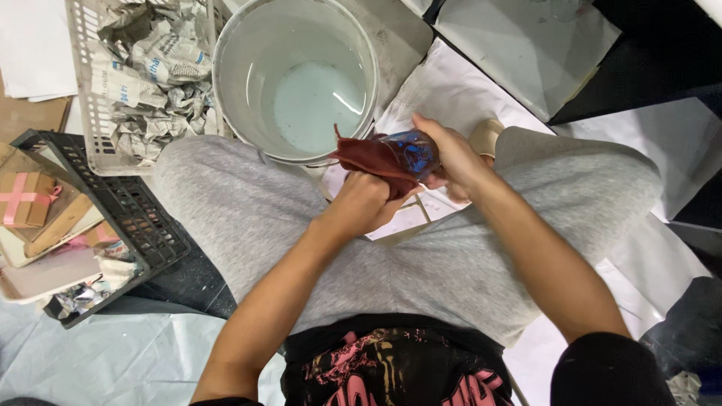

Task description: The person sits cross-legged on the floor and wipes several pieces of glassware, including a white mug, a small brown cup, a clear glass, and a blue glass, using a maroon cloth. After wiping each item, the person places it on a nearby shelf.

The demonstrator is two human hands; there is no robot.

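2 hands meet just in front of the person's knees, both busy with the same small thing. The left hand [366, 204] is curled into a fist around a dark red cloth [374, 159], its fingers pressed together on the bunched fabric. The right hand [453, 158] wraps around a small clear glass object with blue markings [411, 151], fingers closed over its far side and thumb on top; the exact shape of the glass is hard to tell because cloth and fingers cover most of it. The cloth lies against the glass and partly over its left end, so the 2 are touching. Both sit above the gap between the grey trouser legs [248, 210], just beside the near rim of a white bucket [226, 90].

The bucket holds a shallow pool of pale, cloudy water [316, 105] at its bottom. To its left stands a white plastic crate [84, 113] stuffed with crumpled newspaper [150, 68]. Nearer the person on the left is a black plastic crate [128, 214], and beside it lies a small brown box tied with a pink ribbon [26, 199]. White paper sheets [451, 94] cover the floor beyond the right knee, with dark panels [647, 53] further off at the upper right.
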